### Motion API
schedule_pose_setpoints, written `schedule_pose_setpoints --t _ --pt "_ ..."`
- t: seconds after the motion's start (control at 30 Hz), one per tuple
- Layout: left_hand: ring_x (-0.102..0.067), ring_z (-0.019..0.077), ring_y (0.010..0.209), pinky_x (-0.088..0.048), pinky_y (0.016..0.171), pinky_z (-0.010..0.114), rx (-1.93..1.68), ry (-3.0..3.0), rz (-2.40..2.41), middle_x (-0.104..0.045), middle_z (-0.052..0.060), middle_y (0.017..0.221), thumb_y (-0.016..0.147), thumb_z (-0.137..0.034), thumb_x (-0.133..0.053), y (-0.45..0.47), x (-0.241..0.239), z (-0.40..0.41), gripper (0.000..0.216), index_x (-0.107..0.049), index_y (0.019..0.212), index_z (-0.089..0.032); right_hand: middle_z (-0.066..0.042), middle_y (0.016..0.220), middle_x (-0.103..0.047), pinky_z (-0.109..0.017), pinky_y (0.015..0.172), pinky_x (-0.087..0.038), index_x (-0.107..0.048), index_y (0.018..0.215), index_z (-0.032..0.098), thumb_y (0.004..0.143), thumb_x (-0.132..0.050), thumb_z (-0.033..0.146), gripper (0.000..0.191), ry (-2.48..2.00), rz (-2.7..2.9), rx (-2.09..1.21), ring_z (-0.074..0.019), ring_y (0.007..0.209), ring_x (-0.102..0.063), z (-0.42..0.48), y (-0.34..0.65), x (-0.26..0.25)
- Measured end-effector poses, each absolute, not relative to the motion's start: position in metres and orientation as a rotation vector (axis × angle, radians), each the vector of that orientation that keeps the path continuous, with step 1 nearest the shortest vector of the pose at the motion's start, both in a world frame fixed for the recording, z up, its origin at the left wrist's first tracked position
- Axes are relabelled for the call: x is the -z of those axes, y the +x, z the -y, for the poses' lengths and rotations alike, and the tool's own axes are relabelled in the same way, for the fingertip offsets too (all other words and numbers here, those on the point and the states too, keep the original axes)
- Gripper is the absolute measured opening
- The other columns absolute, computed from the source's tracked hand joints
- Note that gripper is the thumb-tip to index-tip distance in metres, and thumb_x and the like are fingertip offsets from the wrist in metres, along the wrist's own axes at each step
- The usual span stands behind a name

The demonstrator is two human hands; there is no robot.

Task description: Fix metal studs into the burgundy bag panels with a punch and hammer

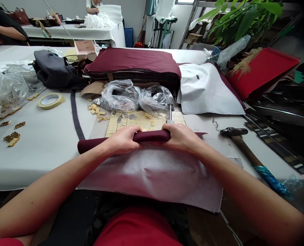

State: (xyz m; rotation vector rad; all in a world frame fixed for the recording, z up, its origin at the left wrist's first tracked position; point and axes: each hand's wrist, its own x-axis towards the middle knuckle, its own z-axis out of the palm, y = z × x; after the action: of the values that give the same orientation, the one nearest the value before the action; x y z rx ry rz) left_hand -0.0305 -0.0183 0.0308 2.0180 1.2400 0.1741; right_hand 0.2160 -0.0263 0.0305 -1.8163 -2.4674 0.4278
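Note:
A maroon fabric piece (152, 174) lies in front of me, pale backing side up, with its far edge rolled into a tube (152, 136). My left hand (123, 140) is closed over the roll left of its middle. My right hand (181, 136) grips the roll's right end. Just beyond the roll lies a cardboard pad (139, 118) strewn with small gold metal plates (97, 111). A metal punch (169, 114) stands upright by my right hand.
A stack of maroon fabric (134, 66) sits behind crumpled plastic bags (136, 95). A hammer (249, 153) with a blue-wrapped handle lies to the right. A tape roll (51, 100), a dark bag (57, 71) and more gold plates (12, 136) lie left. A red notebook (262, 70) is at right. Other people work behind.

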Motion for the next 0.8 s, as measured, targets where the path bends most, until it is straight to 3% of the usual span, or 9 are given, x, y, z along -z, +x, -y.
schedule_pose_setpoints --t 0.3,0.43,0.63,0.7,0.8 --pt "-0.065 0.0290 0.099 -0.048 0.077 0.034 -0.178 2.157 -1.323 -0.071 0.004 0.105 0.080 -0.036 -0.071 -0.029 -0.034 0.028 0.035 -0.066 0.112 -0.023 -0.007 0.082 -0.069 -0.030 0.057 -0.027 -0.059 0.082 0.024 0.078 -0.056 0.086 0.063 -1.896 2.495 -0.323 -0.0246 0.075 -0.062 0.031 0.207 -0.035" --pt "-0.061 0.0313 0.115 -0.044 0.099 0.044 -0.541 2.641 -1.501 -0.068 0.012 0.125 0.093 -0.023 -0.062 -0.021 -0.022 0.075 0.033 -0.060 0.125 -0.017 -0.008 0.088 -0.071 -0.031 0.058 -0.026 -0.059 0.084 0.023 0.078 -0.059 0.084 0.061 -1.905 2.499 -0.257 -0.0262 0.079 -0.064 0.033 0.204 -0.031" --pt "-0.057 0.0294 0.126 -0.042 0.104 0.043 -0.631 2.938 -1.330 -0.061 0.013 0.143 0.098 -0.014 -0.050 -0.011 0.019 0.122 0.038 -0.058 0.135 -0.010 -0.007 0.084 -0.070 -0.031 0.057 -0.027 -0.062 0.085 0.023 0.079 -0.063 0.076 0.054 -1.933 2.460 -0.282 -0.0246 0.076 -0.062 0.029 0.202 -0.030" --pt "-0.057 0.0281 0.126 -0.041 0.104 0.044 -0.613 2.902 -1.361 -0.063 0.011 0.141 0.100 -0.016 -0.048 -0.011 0.025 0.121 0.040 -0.056 0.138 -0.012 -0.006 0.083 -0.070 -0.030 0.058 -0.030 -0.065 0.087 0.022 0.079 -0.066 0.070 0.049 -1.895 2.450 -0.427 -0.0233 0.075 -0.062 0.024 0.209 -0.038" --pt "-0.060 0.0264 0.120 -0.042 0.099 0.044 -0.586 2.872 -1.360 -0.066 0.010 0.135 0.101 -0.018 -0.047 -0.011 0.022 0.115 0.039 -0.057 0.138 -0.014 -0.004 0.090 -0.072 -0.028 0.061 -0.039 -0.070 0.099 0.022 0.080 -0.067 0.071 0.053 -1.711 2.365 -0.904 -0.0219 0.079 -0.064 0.011 0.227 -0.053"
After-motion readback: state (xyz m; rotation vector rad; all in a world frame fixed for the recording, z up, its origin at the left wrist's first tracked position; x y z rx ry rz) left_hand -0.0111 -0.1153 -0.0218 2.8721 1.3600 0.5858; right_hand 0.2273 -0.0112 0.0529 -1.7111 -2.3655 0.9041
